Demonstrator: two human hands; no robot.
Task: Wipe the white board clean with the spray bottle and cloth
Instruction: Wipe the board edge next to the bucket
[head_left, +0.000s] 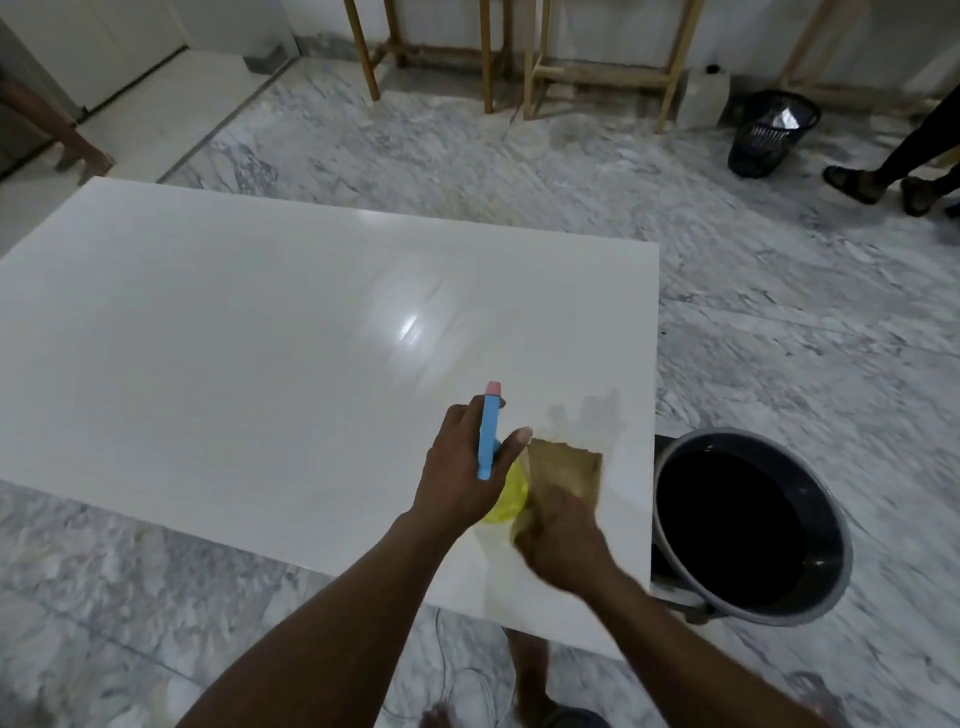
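Note:
A large glossy white board (234, 332) lies flat, filling the left and middle of the head view. My left hand (460, 473) grips a spray bottle (489, 436) with a blue head, pink nozzle and yellow body, held over the board's near right part. Just to its right, my right hand (563, 535) presses a brown cloth (569, 467) flat on the board near the right edge. The hand and cloth are motion-blurred. A damp, faintly stained patch (587, 413) shows on the board just beyond the cloth.
A grey bucket (831, 530) with a dark inside stands on the marble floor against the board's right edge. Farther back are wooden frame legs (488, 57), a white jerrycan (704, 98), a black mesh bin (771, 132) and another person's sandalled feet (883, 184).

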